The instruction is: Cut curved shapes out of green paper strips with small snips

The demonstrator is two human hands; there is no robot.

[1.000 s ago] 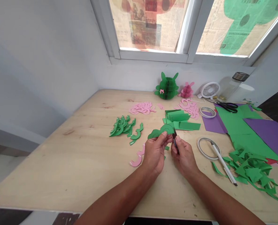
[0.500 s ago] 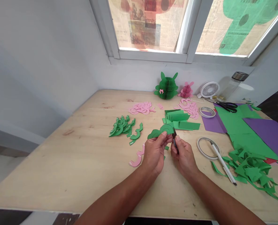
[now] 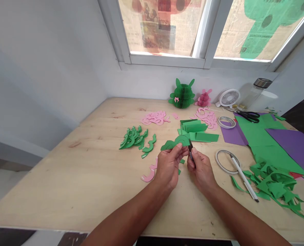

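Observation:
Between thumb and fingers, my left hand (image 3: 169, 165) pinches a piece of green paper (image 3: 181, 140) with a curved outline drawn on it and one scalloped edge. My right hand (image 3: 201, 169) grips a small pair of scissors (image 3: 190, 150), whose dark blades meet the paper's right edge; its handles are mostly hidden by the fingers. Beside my left hand lies a pink wavy paper cutout (image 3: 149, 176), partly covered by it. Further left are a single green wavy cutout (image 3: 149, 147) and a pile of similar green cutouts (image 3: 132, 137).
Folded green strips (image 3: 194, 128) lie beyond my hands, with pink cutouts (image 3: 155, 118) behind. To the right are a tape roll (image 3: 220, 164), a white pen (image 3: 245, 179), green scraps (image 3: 277, 186), and black scissors (image 3: 249, 117) on coloured sheets. A green paper figure (image 3: 183, 96) stands by the wall.
Almost nothing differs. Both hands keep their grip, and the green paper and scissors blades have shifted only very slightly.

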